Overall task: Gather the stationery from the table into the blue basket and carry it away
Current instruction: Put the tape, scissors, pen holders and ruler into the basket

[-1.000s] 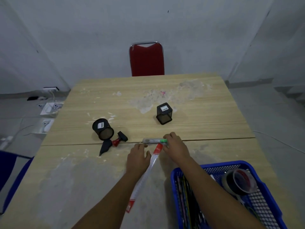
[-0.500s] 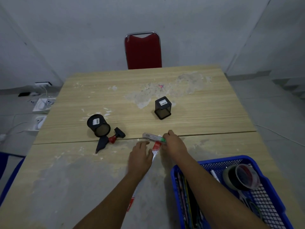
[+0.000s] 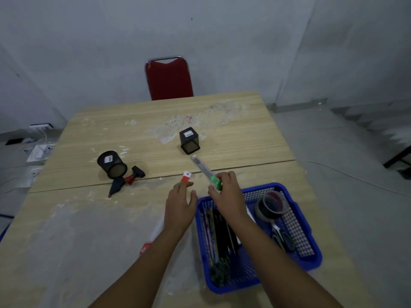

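Basket [image 3: 311, 258], blue plastic mesh, sits on the worn wood table [image 3: 66, 241] holding pens, tape, scissors; right hand [image 3: 224, 192] pinches a clear tube with green cap [image 3: 205, 171] over it, left hand [image 3: 180, 203] lies flat on the see-through ruler [image 3: 186, 176]

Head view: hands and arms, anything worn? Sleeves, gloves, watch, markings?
Nothing worn that shows. The left hand and right hand are bare, no gloves, no rings visible. Both forearms are bare to the frame's bottom edge: no sleeves, watch, bands, cables or markings. The dim light could hide small details.
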